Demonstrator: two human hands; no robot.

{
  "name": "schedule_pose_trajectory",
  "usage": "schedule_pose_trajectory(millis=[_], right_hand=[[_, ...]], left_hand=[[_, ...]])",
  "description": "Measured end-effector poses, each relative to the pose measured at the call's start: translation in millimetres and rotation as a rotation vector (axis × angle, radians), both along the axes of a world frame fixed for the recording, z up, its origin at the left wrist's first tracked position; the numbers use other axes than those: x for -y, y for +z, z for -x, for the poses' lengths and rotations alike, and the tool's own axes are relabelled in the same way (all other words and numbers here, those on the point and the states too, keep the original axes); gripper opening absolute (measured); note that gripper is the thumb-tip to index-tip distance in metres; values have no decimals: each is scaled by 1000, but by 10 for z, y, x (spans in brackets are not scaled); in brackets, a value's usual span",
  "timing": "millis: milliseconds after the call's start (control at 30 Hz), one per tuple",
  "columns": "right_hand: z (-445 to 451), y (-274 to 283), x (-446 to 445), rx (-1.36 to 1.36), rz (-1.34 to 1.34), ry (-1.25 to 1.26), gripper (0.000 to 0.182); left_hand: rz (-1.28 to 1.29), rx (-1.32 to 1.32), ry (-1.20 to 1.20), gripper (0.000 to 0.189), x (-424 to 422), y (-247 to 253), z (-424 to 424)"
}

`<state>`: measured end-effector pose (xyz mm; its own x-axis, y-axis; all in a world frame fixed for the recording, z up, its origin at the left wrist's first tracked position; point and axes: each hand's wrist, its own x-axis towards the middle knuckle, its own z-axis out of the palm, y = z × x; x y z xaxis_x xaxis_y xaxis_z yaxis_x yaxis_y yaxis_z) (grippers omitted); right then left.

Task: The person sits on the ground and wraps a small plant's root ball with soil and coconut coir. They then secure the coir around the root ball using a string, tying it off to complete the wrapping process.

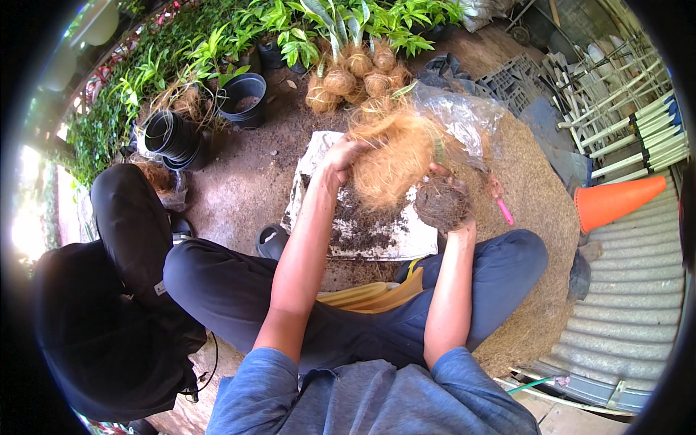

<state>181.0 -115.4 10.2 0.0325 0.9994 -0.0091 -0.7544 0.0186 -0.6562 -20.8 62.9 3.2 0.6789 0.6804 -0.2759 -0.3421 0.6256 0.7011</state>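
Observation:
My left hand [345, 155] grips the near-left edge of a loose mat of tan coconut fibre [394, 157], which hangs above a soil-strewn white sheet [370, 236]. In my right hand [459, 204] is a dark, round soil root ball [441, 202], held from its right side and beneath. A striped snake plant leaf [438, 148] rises just beyond the ball, partly behind the fibre. Whether the fibre touches the ball I cannot tell. To the right of that hand lies a small tool with a pink handle [505, 211].
Several fibre-wrapped balls [340, 81] with snake plants stand ahead. Black plastic pots [243, 100] are at the left, near a seated person in dark clothes [109, 304]. Clear plastic [459, 117] lies beyond my right hand. An orange cone [617, 204] rests on its side at the right.

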Motion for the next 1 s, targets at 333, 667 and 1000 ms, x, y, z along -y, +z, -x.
schedule_pose_trajectory(millis=[333, 667, 1000], right_hand=[[275, 300, -34, -262, -100, 37, 50], [228, 146, 39, -226, -34, 11, 47], [88, -230, -21, 148, 26, -180, 69]], left_hand=[[476, 549, 46, 35, 74, -84, 167], [-1, -108, 90, 48, 157, 7, -95], [-329, -284, 248, 52, 335, 377, -231]])
